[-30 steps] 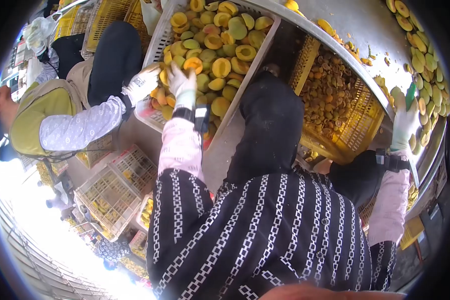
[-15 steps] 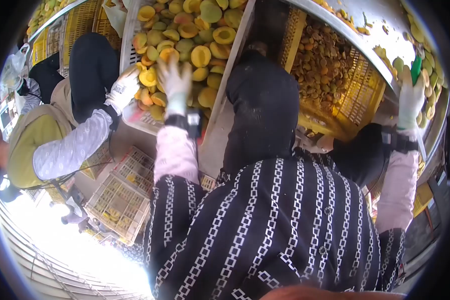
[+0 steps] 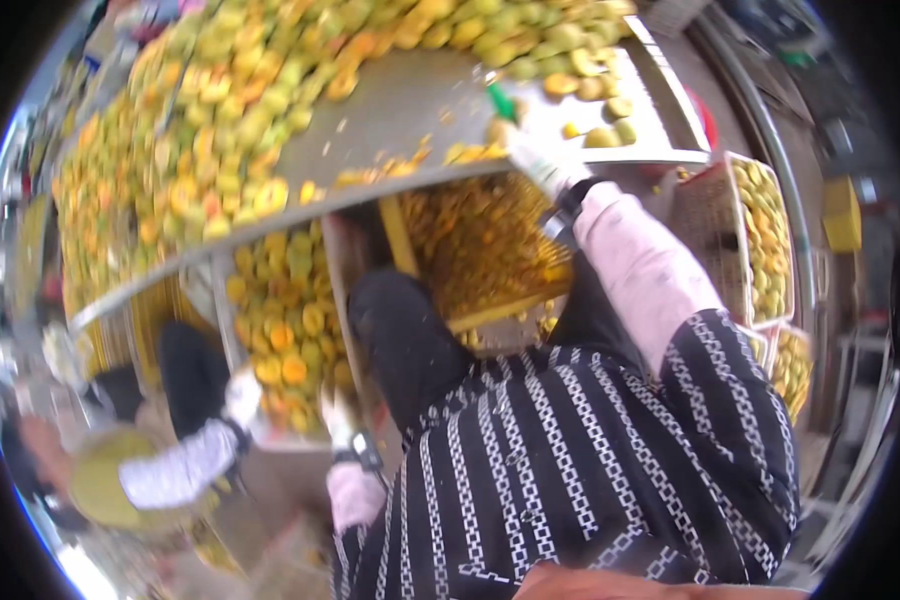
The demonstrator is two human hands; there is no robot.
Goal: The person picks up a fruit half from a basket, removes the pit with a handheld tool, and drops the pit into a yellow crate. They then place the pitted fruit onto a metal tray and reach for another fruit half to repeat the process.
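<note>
Swinging up, my view now shows the metal worktop (image 3: 400,100). My right hand (image 3: 535,160) holds a green-handled knife (image 3: 500,103) there; my left hand (image 3: 338,415) has left the fruit crate (image 3: 280,330), fingers unclear.

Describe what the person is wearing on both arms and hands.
Both hands wear white work gloves: the left hand low by the fruit crate, the right hand up at the metal table. Each wrist has a dark strap or band. The forearms are covered by pale pink sleeves, under a black top with white chain-pattern stripes.
</note>
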